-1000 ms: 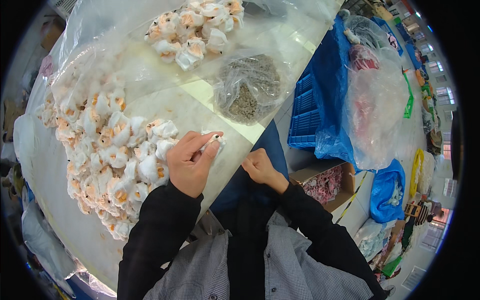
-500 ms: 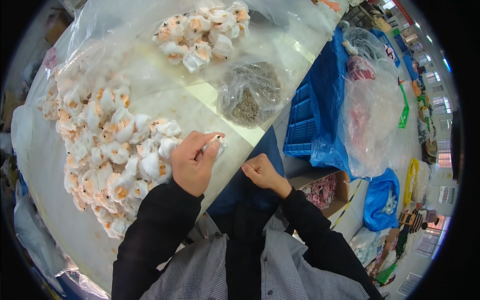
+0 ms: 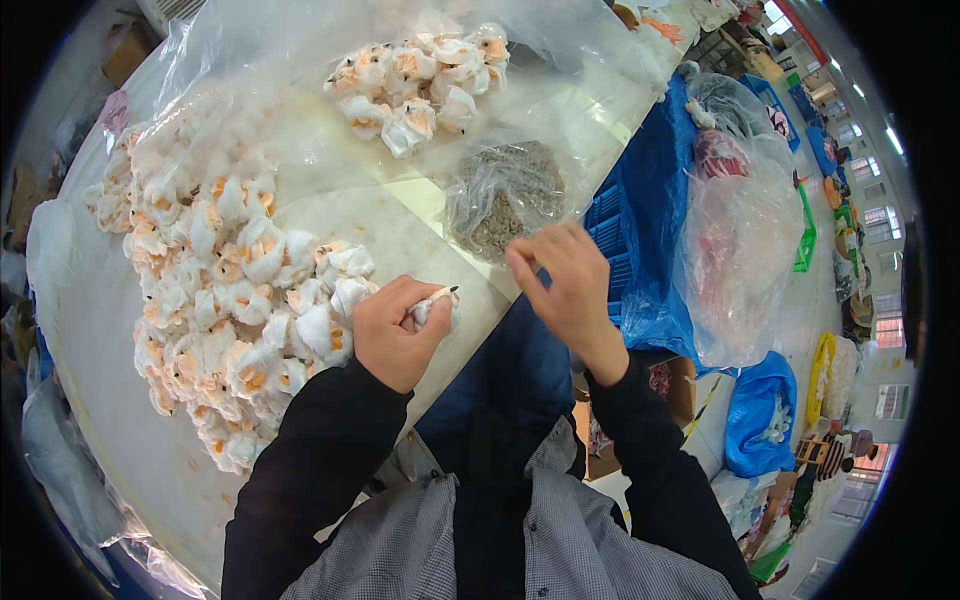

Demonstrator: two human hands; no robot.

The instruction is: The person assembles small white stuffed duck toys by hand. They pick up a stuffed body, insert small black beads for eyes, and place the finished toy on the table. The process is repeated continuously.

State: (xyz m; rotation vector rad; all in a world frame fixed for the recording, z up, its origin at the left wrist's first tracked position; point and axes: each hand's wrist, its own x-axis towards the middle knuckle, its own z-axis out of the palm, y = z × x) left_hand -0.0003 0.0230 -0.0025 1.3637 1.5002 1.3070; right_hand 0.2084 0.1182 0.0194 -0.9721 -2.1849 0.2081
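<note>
My left hand (image 3: pixel 393 335) is closed round a small white fluffy plush piece (image 3: pixel 437 312) with a dark pointed tip sticking up, just above the table's near edge. My right hand (image 3: pixel 570 280) hovers beside a clear plastic bag (image 3: pixel 508 195) of small grey-brown bits. Its fingers are curled and its thumb and forefinger come together; whatever may be between them is too small to make out. To the left spreads a large heap of similar white plush pieces (image 3: pixel 240 300) with peach and orange patches. A smaller cluster (image 3: pixel 420 85) lies farther back.
Clear plastic sheeting (image 3: pixel 270 60) covers the far part of the pale table (image 3: pixel 420 235). Beyond the table's right edge stand a blue crate (image 3: pixel 608 225) with blue sheeting, a big clear bag (image 3: pixel 740 250) and a cardboard box (image 3: pixel 682 395). A blue bag (image 3: pixel 760 415) sits on the floor.
My right hand has risen from near my lap, forward and to the right, to the edge of the bag of bits. My left hand keeps its plush piece, now showing the dark tip upright.
</note>
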